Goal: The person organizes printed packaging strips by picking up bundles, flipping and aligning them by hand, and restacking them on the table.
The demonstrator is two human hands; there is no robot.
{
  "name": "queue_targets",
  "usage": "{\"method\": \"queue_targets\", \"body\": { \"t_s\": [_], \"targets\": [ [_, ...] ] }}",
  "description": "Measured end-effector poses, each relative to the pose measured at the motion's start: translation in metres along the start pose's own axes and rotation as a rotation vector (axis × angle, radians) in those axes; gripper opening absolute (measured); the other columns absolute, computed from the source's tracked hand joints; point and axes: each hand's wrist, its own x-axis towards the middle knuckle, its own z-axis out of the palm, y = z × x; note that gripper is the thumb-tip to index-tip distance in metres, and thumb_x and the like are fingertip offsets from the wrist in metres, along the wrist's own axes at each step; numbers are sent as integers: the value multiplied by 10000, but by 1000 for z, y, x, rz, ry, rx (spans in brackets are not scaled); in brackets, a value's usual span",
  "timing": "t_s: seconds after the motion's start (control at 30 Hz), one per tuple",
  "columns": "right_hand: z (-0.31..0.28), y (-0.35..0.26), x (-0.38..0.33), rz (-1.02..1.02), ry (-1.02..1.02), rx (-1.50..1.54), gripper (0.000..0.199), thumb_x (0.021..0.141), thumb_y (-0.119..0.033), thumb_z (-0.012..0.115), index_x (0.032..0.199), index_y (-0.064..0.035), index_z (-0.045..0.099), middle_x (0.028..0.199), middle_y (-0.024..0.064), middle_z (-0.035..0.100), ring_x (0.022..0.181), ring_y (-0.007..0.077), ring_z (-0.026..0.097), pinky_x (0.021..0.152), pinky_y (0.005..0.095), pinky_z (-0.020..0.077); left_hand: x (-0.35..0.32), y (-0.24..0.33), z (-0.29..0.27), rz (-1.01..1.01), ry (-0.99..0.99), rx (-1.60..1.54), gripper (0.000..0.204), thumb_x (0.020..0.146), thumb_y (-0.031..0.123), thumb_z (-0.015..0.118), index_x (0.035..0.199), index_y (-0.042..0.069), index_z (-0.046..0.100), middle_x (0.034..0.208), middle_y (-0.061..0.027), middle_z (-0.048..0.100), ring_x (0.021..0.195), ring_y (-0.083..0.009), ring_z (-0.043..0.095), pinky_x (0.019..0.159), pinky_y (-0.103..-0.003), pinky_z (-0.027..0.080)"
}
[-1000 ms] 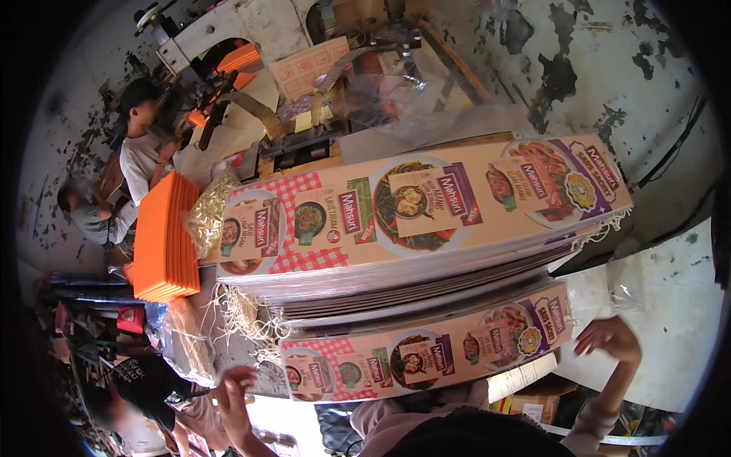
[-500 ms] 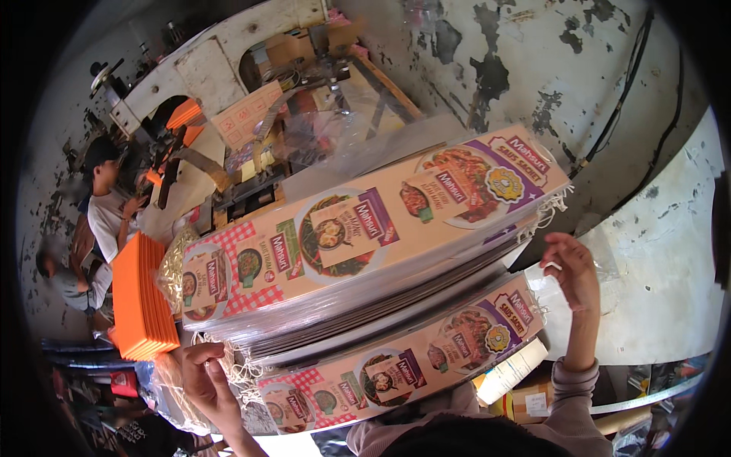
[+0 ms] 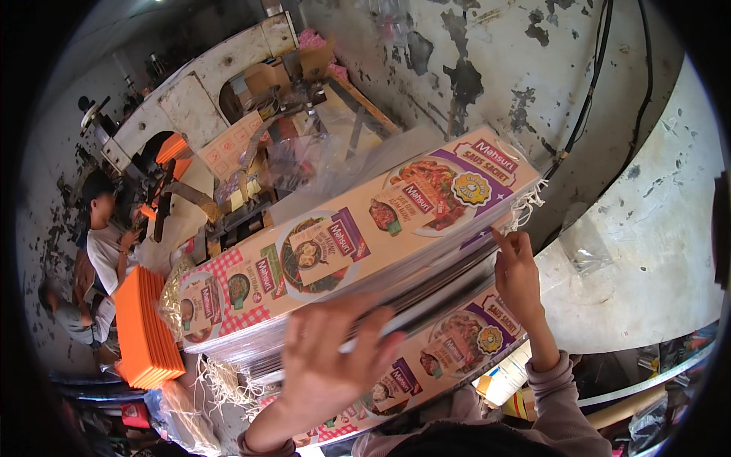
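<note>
The big pile [image 3: 335, 263] of printed cards lies on a slant in the middle, wrapped in clear plastic. The small pile [image 3: 449, 352] lies in front of it, closer to the person, with the same kind of food pictures on top. Thin dark edges show between the two.

The left hand [image 3: 331, 362] is open, with its fingers spread and a bit blurry. It is over the front of the big pile and covers part of the small one. I cannot tell if it touches either.

The right hand [image 3: 519, 278] has bent fingers, with the tips by the front edge of the big pile, near its right end. I cannot tell if they grip anything. White strings [image 3: 527, 206] hang at that end.

To the left stands an orange stack [image 3: 145, 327], just beside a shiny gold bag [image 3: 173, 301]. A worker [image 3: 105, 251] in a white shirt is behind it.
</note>
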Motion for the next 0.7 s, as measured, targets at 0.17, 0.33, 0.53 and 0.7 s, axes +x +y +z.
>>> {"method": "queue_targets", "body": {
  "t_s": [0.17,0.33,0.53,0.7],
  "targets": [
    [-10,2,8,-204,45,-244,481,557,82,474,1031,-3,494,1067,105,437,995,264,437,811,353,373,40,18,59,262,116,319,351,638,215,641,955,98,548,1014,-78,508,882,-177,495,789,-331,355],
    [7,14,9,-166,12,-244,509,562,70,483,1062,-23,470,1112,100,427,1055,258,407,836,359,346,87,14,121,313,184,297,491,637,252,640,1071,89,474,1096,-125,442,968,-228,450,837,-373,328],
    [24,11,1,-113,69,-318,543,546,50,511,1081,-33,459,1156,116,395,1095,256,372,851,372,327,115,30,142,185,-36,199,633,646,277,618,1201,115,358,1124,-232,382,1032,-325,395,864,-402,311],
    [32,7,2,11,152,-152,598,487,83,487,1077,-18,466,1092,147,390,1016,312,392,829,370,339,115,41,157,225,83,480,512,762,271,480,1235,144,328,1010,-304,446,944,-356,475,857,-402,330]
  ]
}}
